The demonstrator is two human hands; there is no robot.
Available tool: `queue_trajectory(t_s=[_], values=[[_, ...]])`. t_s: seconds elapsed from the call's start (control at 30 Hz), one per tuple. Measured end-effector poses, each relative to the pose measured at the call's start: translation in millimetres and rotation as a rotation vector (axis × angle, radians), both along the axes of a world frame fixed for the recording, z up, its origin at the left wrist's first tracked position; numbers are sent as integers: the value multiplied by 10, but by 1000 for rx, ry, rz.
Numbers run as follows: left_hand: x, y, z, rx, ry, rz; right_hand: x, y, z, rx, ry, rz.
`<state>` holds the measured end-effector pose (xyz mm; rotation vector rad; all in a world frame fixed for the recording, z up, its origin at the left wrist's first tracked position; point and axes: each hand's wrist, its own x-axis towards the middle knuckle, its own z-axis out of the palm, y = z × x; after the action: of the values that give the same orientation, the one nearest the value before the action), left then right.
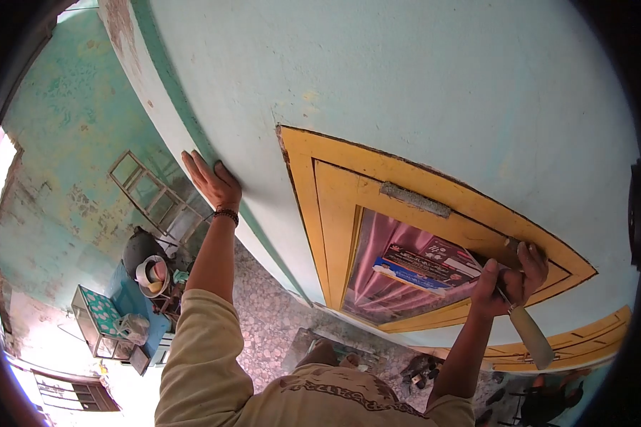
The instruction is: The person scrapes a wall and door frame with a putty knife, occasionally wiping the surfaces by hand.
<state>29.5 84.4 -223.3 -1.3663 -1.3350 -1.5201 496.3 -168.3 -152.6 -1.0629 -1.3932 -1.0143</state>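
Note:
My left hand (212, 186), with a dark beaded bracelet at the wrist, lies flat against the corner edge of the pale blue wall (377, 78). Its fingers are stretched out. At the right, my right hand (513, 279) is closed around a tool with a pale handle (530, 338), near the yellow frame (406, 168) of a window or door. A grey roller sleeve or similar fuzzy cylinder (414, 200) rests along the yellow frame. Behind the glass hangs a pink curtain (399, 238), with a printed sticker (431, 265) in front of it.
A ladder-like frame (149, 192) leans at the green wall (71, 149) on the left. Below it are a bucket (152, 275) and a small glass-sided cabinet (96, 320). Footwear (420, 371) lies on the speckled floor (263, 306). Another yellow frame (584, 341) is at the lower right.

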Motion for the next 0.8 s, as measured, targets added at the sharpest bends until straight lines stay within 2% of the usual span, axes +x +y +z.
queue_trajectory(t_s=[0.8], values=[[-9, -9, -14, -2, 5, -4, -46, 29, 23, 34, 4, -21]])
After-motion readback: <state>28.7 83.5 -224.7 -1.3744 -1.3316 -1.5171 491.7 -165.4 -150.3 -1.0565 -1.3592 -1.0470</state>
